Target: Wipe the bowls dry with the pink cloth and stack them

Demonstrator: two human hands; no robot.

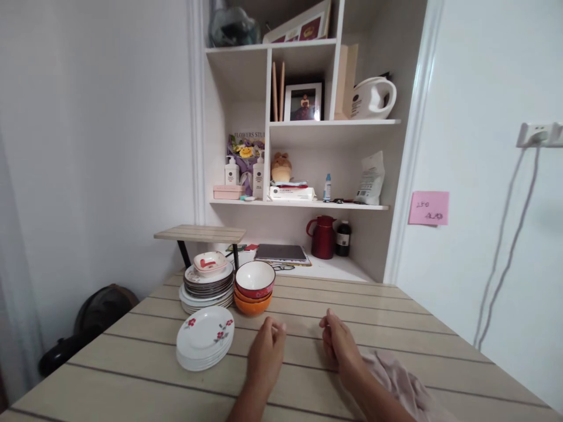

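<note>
My left hand [266, 349] rests on the table with its fingers curled into a loose fist; nothing shows in it. A stack of white plates with red flowers [204, 335] lies just to its left. Beyond that hand, a red bowl with a white inside [255, 278] is nested on orange bowls [252, 306]. My right hand [339, 341] is also on the table, its fingers curled inward and holding nothing visible. Beside the right wrist, partly behind the forearm, lies a crumpled pinkish-beige cloth [398, 381].
Behind the flowered plates stands a taller plate stack [206, 291] topped by a small square dish [210, 263]. A small raised shelf [200, 234] stands at the table's back left. Farther back are a closed laptop [281, 252], a red thermos jug [322, 237] and a dark bottle [343, 239].
</note>
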